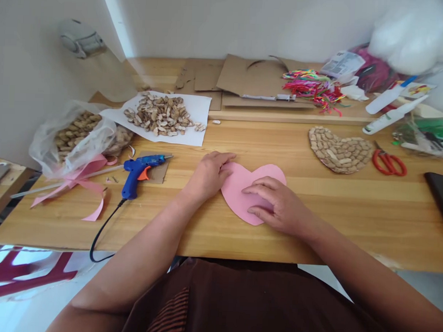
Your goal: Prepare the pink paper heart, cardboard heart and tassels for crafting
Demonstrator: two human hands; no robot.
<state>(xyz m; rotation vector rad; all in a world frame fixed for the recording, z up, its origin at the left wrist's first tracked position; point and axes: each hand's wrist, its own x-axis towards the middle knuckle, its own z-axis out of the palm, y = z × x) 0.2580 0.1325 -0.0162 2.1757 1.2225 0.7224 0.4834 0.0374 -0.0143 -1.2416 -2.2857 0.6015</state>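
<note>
Head view: left hand (209, 174) and right hand (280, 203), fingers loosely parted, touched the pink heart (238, 190), seemingly light, bendable card best held by its left and right edges.

I am facing a pale grey wall (197, 24) filling the top of the frame, a bright strip (117, 19) slanting down it at upper left. My wooden desk (350, 219) is stretching across the middle, a raised ledge (259, 117) running along its back. At lower left, maroon bars (32, 285) are crossing a bright, pale floor (34, 317).
</note>
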